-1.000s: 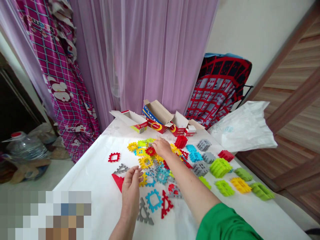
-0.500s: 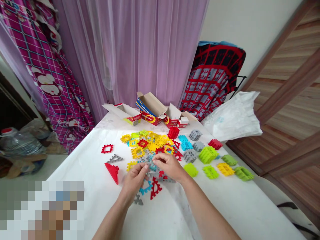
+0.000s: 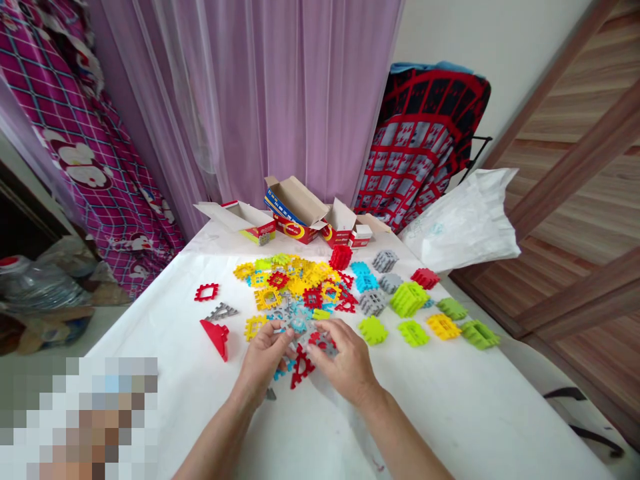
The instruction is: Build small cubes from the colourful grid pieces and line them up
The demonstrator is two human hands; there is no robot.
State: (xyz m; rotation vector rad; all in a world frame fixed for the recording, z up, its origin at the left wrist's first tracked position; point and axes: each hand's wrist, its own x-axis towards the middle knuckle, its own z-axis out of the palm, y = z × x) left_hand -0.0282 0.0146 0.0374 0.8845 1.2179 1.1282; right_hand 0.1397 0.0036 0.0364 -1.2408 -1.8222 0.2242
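Note:
My left hand [image 3: 264, 357] is closed in a pinch at the near edge of the pile; whatever lies between its thumb and fingertips is too small to make out. Just to the right, my right hand [image 3: 347, 360] has its thumb and fingers apart, over grey and red interlocking pieces [image 3: 323, 343]. Below and between the hands lies a red triangular piece [image 3: 302, 367], with a blue piece [image 3: 283, 368] partly hidden by my left hand. Beyond the fingertips are light blue pieces [image 3: 300, 317] and a yellow-green piece [image 3: 321, 314].
Yellow pieces [image 3: 300, 273] are heaped farther back. Sorted stacks, such as a lime-green stack [image 3: 409, 300], stand at right. A red wedge piece [image 3: 216, 339] and a red square frame [image 3: 207, 292] lie left. Opened boxes [image 3: 295, 210] and a white bag [image 3: 460, 220] are at the back.
My fingertips were close together and have moved apart. My right hand has turned, with its thumb and fingers spread wider. The whole view has shifted slightly.

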